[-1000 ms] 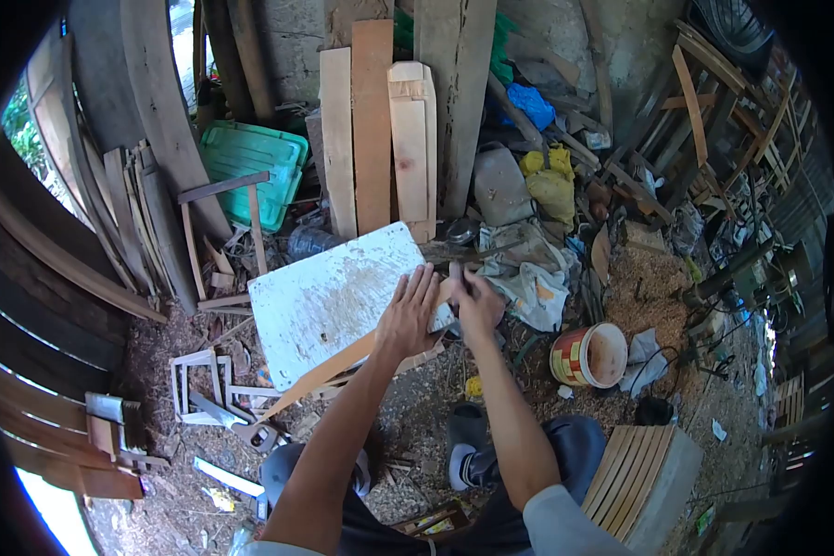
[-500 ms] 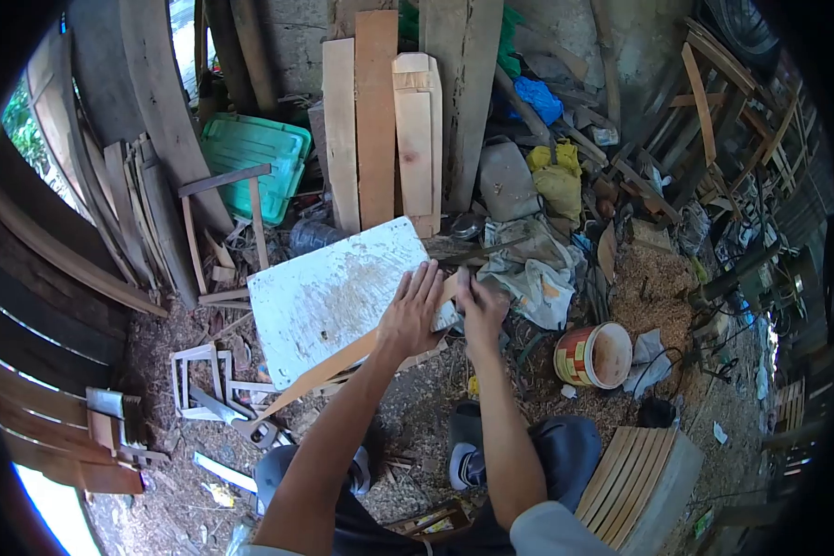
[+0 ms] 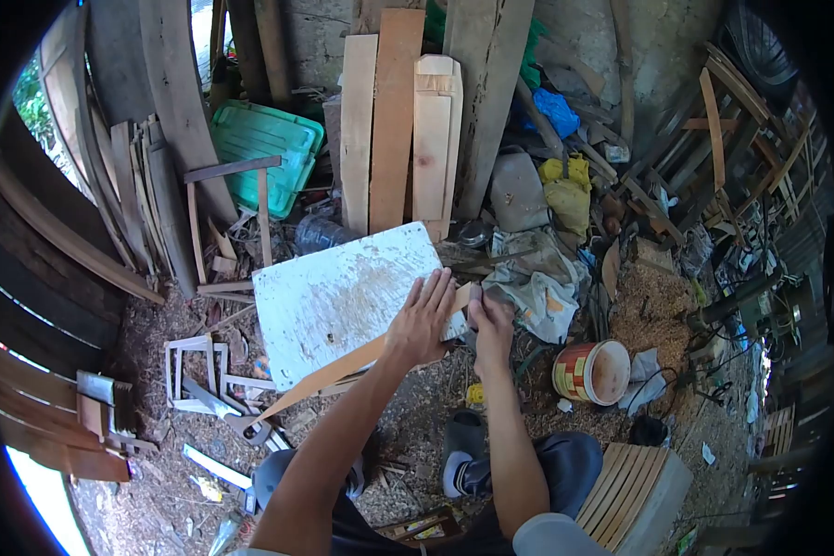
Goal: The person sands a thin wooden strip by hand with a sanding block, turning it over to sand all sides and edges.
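Note:
A long, thin wooden strip [image 3: 329, 372] lies slantwise along the near edge of a worn white board [image 3: 343, 292]. My left hand [image 3: 421, 320] rests flat over the strip, fingers stretched out and pressing it against the board. At the strip's right end, my right hand [image 3: 491, 324] is closed, its thumb by a small grey-brown piece whose kind I cannot make out. The strip's lower left end reaches past the board, near the handle of a handsaw [image 3: 218, 403].
Planks [image 3: 397, 120] lean on the back wall beside a green plastic lid [image 3: 267, 153]. A paint bucket [image 3: 565, 372] stands to the right, near sawdust [image 3: 653, 296]. Stacked slats [image 3: 621, 491] sit by my right knee. A small wooden frame [image 3: 195, 345] lies at left.
My right hand has shifted slightly down and to the right at the strip's end. My left hand stays on the strip. The camera view has moved a little.

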Motion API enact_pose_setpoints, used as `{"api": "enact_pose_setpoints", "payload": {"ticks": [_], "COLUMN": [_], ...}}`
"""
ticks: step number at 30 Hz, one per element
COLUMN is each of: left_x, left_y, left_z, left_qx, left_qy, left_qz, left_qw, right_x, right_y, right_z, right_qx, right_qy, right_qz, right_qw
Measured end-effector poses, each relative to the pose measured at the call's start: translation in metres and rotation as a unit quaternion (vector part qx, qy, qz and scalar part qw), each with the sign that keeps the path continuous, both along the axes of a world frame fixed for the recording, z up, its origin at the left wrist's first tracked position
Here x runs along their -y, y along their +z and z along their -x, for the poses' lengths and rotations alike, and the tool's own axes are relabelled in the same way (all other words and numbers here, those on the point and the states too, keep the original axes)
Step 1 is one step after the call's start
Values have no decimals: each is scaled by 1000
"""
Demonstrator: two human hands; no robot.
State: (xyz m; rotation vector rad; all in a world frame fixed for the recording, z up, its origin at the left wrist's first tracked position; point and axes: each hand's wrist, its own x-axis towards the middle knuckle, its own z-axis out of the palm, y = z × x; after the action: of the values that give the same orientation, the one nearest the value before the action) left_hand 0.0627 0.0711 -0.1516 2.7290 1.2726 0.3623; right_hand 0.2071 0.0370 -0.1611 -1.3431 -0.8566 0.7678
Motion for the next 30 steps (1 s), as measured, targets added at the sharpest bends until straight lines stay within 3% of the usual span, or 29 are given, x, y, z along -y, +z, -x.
{"api": "enact_pose_setpoints", "payload": {"ticks": [3, 4, 7, 8, 11, 12, 13, 15, 19, 21, 23, 27, 30], "left_x": [0, 2, 2, 2, 1, 1, 1, 1, 1, -1, 2, 1, 0], "left_y": [-2, 0, 1, 4, 2, 2, 1, -1, 2, 2, 4, 2, 7], "left_z": [0, 0, 0, 1, 1, 1, 2, 0, -1, 0, -1, 0, -1], "left_qx": [34, 21, 23, 0, -7, 11, 7, 9, -2, 11, 16, 36, 4], "left_qy": [-4, -5, -6, -2, 0, -5, -6, -6, 0, 2, -4, -8, -2], "left_qz": [-19, -14, -18, -8, -11, -19, -18, -17, -5, -7, -10, -6, 5], "left_qw": [999, 1000, 1000, 1000, 1000, 1000, 1000, 1000, 1000, 1000, 1000, 999, 1000], "right_x": [-36, -36, -28, -23, -13, -19, -21, -20, 3, -7, -23, -37, -14], "right_y": [2, 14, -9, -23, -4, -1, 0, 10, -3, -1, 4, 3, -3], "right_z": [-8, -11, -16, -16, -10, -11, -12, -20, -5, -6, -22, -21, -19], "right_qx": [-76, -36, -61, -8, -43, 32, 29, -56, -18, -57, -73, -75, -49], "right_qy": [34, 44, 64, 52, 64, 67, 66, 102, 50, 33, 109, 83, 78], "right_qz": [72, 57, 66, 7, 25, 23, 24, 69, -20, 6, 102, 51, 81], "right_qw": [994, 997, 994, 999, 997, 997, 997, 991, 998, 998, 986, 992, 993]}}
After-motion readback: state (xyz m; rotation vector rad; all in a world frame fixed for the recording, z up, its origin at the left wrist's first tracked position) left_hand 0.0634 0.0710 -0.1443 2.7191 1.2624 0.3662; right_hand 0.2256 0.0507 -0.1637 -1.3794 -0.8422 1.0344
